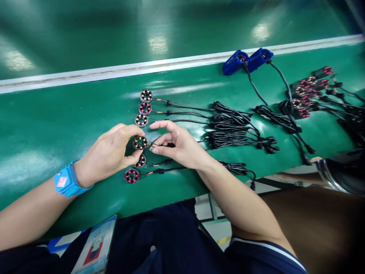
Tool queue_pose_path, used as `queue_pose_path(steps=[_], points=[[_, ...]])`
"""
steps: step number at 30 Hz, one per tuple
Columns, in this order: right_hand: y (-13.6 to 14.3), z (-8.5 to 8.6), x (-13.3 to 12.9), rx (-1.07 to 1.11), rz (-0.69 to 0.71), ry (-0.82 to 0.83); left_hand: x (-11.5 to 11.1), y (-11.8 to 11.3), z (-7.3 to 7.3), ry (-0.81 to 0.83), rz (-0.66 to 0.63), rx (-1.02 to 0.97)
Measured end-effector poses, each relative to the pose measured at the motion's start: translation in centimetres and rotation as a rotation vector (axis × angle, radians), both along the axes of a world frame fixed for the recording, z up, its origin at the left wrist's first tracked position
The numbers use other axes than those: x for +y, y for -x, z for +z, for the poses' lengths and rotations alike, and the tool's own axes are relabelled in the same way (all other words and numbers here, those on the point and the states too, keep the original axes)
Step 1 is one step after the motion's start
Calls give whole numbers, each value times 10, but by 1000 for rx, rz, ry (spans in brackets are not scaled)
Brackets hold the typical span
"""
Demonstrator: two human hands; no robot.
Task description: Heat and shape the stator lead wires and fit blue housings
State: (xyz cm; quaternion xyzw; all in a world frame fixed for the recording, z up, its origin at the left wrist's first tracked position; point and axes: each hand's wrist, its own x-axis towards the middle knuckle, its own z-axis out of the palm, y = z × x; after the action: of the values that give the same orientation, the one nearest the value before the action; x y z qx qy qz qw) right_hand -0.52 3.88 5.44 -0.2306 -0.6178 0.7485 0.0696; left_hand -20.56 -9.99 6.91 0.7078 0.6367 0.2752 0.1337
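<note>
My left hand [114, 150], with a blue strap [68, 180] round its wrist, pinches a ring-shaped motor stator [140, 143] with copper windings between thumb and fingers. Just right of it, my right hand [178, 142] has thumb and a finger closed on the thin wires [152, 145] that leave this stator; its index finger is stretched out. Above my hands lie three more stators in a column, one of them with red windings [145, 108]. Below, another copper stator [140, 161] is partly covered by my left thumb, and a red-wound stator [131, 176] lies nearest me.
Coiled black cables [228, 139] run right from the stators across the green table [85, 110]. Two blue housings [235, 62] with cables stand by the white ledge [114, 75]. More wound parts [306, 91] are piled far right. Part of another person [336, 177] shows at the right edge.
</note>
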Motion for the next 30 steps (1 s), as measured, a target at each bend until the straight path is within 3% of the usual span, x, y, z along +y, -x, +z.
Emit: queue_pose_path(steps=[17, 23, 25, 30], points=[[-3, 3, 1, 20, 46, -154, -1, 3, -6, -75, -48, 19], [-4, 3, 0, 29, 106, -120, -1, 3, -6, -37, -34, 25], [-6, 5, -1, 34, 123, -203, -1, 5, -2, 25, -41, 22], [-16, 17, 7, -14, 180, -623, 3, 18, 10, 229, -132, -59]])
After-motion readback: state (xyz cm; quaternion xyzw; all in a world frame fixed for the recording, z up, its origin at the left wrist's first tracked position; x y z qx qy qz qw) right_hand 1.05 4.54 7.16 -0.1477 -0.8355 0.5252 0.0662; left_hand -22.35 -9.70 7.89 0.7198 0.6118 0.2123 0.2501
